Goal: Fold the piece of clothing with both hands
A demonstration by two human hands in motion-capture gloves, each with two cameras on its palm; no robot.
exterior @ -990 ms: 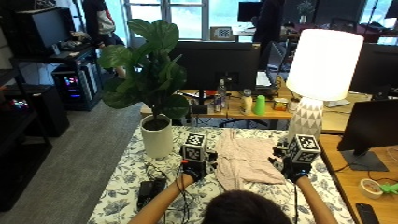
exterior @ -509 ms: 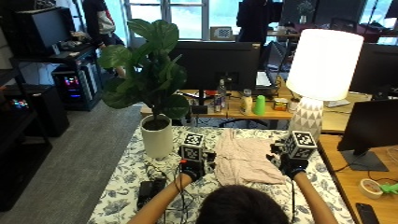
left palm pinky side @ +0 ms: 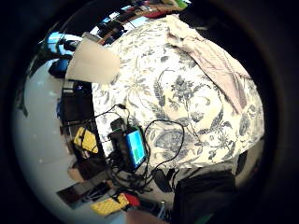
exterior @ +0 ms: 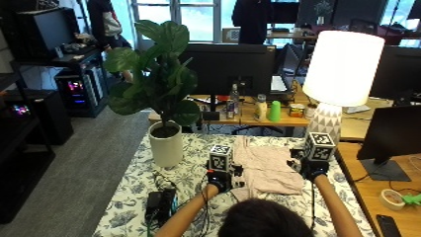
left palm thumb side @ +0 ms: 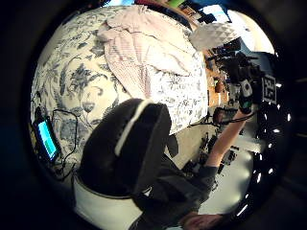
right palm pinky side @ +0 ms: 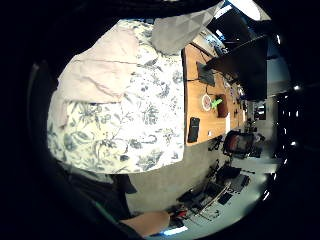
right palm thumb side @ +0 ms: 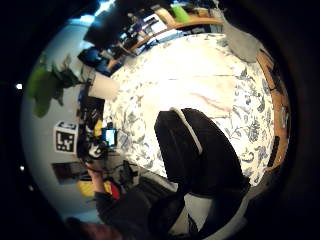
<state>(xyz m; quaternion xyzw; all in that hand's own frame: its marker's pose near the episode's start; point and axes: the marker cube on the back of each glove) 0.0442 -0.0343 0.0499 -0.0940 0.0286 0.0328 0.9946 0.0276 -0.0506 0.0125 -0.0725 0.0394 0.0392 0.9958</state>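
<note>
since a second ago your hands have barely shifted; the pink garment (exterior: 266, 168) still lies rumpled on the floral tablecloth (exterior: 131, 205), between the potted plant (exterior: 164, 143) and the white lamp (exterior: 339, 74). your left hand (exterior: 219, 181) sits at its left edge, your right hand (exterior: 314, 170) at its right edge, forearms reaching forward. cannot tell whether either hand's fingers pinch the cloth.

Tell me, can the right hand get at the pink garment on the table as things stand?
Probably yes. The right hand is at the right edge of the pink garment, which lies spread on the floral tablecloth. Nothing lies between them; the lamp stands farther back.
</note>
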